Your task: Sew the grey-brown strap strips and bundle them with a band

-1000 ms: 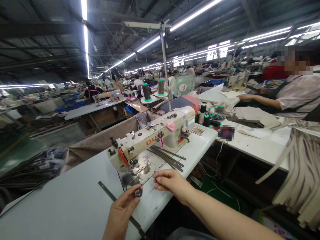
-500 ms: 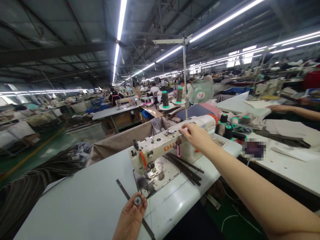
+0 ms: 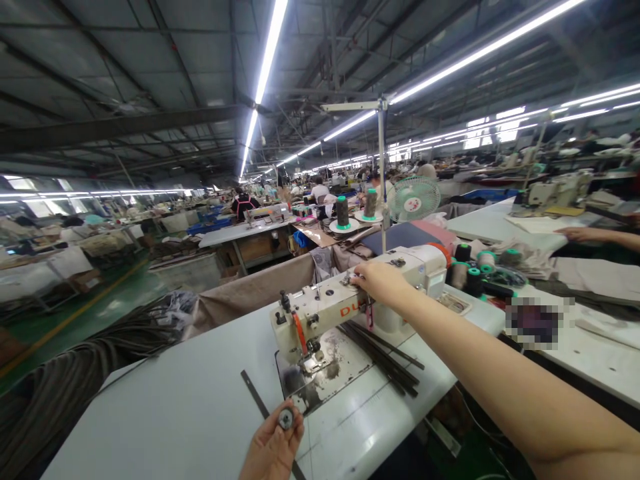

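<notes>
From here I see both hands (image 3: 274,441) bare, the right forearm (image 3: 485,353) bare too, creased near the elbow, lower right.

We look down on a pale, smooth sewing table (image 3: 165,393) with a rounded right corner. On it stands a white-and-orange industrial sewing machine (image 3: 327,303), its stained metal bed plate (image 3: 333,375) set into the top. We see a bundle of dark strips (image 3: 387,357) coming out from under the machine's arm and fanning onto the tabletop. One single strip (image 3: 256,395) lies slantwise left of the plate, partly hidden. Just beside the machine's right end, we find a flat rectangular item (image 3: 456,303).
</notes>
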{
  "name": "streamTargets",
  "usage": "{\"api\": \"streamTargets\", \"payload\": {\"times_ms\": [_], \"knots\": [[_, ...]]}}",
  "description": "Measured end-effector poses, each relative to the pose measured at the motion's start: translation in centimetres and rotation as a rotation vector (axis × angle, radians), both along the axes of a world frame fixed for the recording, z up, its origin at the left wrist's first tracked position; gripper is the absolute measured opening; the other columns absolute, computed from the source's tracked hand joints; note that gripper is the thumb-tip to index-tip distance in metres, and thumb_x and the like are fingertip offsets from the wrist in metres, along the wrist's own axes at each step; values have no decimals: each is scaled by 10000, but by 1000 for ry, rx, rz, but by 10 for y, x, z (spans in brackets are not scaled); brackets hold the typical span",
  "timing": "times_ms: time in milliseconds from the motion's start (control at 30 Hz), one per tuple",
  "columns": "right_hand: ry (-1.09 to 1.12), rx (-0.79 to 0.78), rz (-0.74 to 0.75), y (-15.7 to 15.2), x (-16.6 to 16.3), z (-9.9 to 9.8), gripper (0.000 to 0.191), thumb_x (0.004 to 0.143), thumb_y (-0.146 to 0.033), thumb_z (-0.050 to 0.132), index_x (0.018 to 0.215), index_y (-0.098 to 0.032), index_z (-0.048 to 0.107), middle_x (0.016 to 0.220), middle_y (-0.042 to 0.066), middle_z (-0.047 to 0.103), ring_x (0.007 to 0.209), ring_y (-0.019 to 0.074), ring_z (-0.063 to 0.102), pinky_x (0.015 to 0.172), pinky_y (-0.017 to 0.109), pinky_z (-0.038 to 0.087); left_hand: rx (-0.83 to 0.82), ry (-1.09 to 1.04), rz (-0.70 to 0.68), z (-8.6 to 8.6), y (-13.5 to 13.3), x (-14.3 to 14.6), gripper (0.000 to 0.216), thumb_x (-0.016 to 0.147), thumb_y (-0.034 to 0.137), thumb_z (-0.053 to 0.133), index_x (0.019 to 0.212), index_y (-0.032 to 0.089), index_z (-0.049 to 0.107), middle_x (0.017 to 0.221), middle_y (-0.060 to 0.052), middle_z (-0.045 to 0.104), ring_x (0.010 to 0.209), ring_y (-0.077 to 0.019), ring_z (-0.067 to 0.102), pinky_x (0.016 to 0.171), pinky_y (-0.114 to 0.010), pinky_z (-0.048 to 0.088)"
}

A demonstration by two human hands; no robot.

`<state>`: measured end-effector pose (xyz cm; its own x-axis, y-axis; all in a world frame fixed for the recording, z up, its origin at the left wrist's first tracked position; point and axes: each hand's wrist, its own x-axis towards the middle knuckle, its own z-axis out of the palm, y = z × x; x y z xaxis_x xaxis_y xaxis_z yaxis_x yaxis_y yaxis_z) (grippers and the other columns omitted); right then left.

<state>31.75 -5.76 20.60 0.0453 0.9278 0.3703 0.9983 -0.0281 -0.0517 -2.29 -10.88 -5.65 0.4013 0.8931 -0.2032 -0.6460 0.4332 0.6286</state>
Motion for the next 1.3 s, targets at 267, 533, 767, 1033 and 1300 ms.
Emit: {"api": "streamTargets", "payload": {"times_ms": [267, 533, 767, 1033, 1300], "knots": [[46, 196, 12, -3, -6, -2, 267, 1009, -253, 531, 967, -100, 747, 948, 197, 748, 921, 296, 683, 827, 352, 445, -100, -5, -20, -13, 11, -1, 462, 494, 201, 1015, 926, 192, 851, 939, -116, 808, 876, -253, 780, 858, -298, 651], [222, 317, 292, -9, -18, 59, 348, 1048, -389, 492, 1072, -166, 758, 961, 58, 762, 935, 216, 670, 828, 297, 464, -76, 27, 107, 26, -10, 11, 527, 492, 259, 1021, 980, 181, 838, 992, -109, 799, 903, -214, 763, 873, -262, 643], [378, 271, 591, -80, -66, -37, 454, 1051, -502, 467, 1091, -149, 749, 871, 94, 730, 835, 203, 643, 790, 306, 470, 1, 170, 92, 36, -21, 1, 510, 541, 239, 999, 1020, 217, 825, 1062, -74, 783, 846, -162, 734, 805, -221, 639], [732, -67, 562, -146, -87, -102, 427, 982, -553, 582, 1071, -186, 783, 861, 89, 729, 827, 213, 633, 806, 314, 460, 97, 305, 52, 35, -29, 10, 504, 587, 282, 984, 1056, 199, 820, 1082, -106, 792, 960, -193, 742, 901, -244, 614], [1717, -530, 375, -171, -114, -129, 488, 725, -636, 824, 837, -161, 808, 646, -19, 622, 606, 116, 494, 624, 262, 390, 282, 461, 25, 57, -58, 29, 475, 682, 334, 921, 1117, 197, 787, 1158, -132, 772, 1071, -273, 727, 916, -318, 608]]}}
